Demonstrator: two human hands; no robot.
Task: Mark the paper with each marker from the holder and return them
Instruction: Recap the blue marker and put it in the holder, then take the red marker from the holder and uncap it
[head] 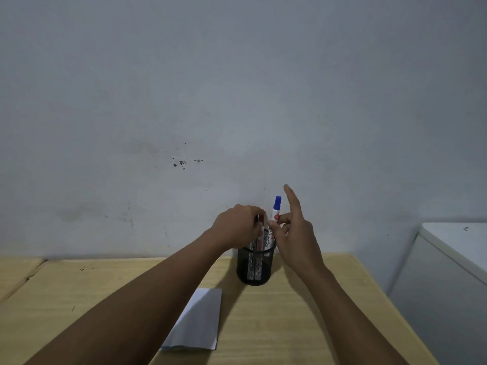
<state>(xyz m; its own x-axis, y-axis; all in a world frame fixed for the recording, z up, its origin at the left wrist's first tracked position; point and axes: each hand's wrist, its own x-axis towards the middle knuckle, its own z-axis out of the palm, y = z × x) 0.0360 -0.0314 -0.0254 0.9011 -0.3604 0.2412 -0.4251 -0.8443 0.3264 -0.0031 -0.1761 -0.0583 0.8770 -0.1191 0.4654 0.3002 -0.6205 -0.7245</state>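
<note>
A black mesh holder (255, 267) stands on the far part of a pale wooden tabletop (276, 325), close to a grey wall (237, 88). Both hands meet just above its rim. The left hand (238, 225) curls over the tops of the markers (257, 248) standing inside, its fingers closed around at least one of them (how many it grips cannot be told). The right hand (296, 238) pinches a blue-capped marker (275, 212) between thumb and a bent finger, with the index finger pointing straight up; the marker stands nearly upright, cap on top, white barrel running down toward the holder's mouth, though whether its lower end is inside is hidden by the hands. A folded sheet of white paper (200, 321) lies flat on the tabletop, nearer than the holder and a little to its left, partly under the left forearm. At the right edge, beside the tabletop, stands a white cabinet (448, 272).
</note>
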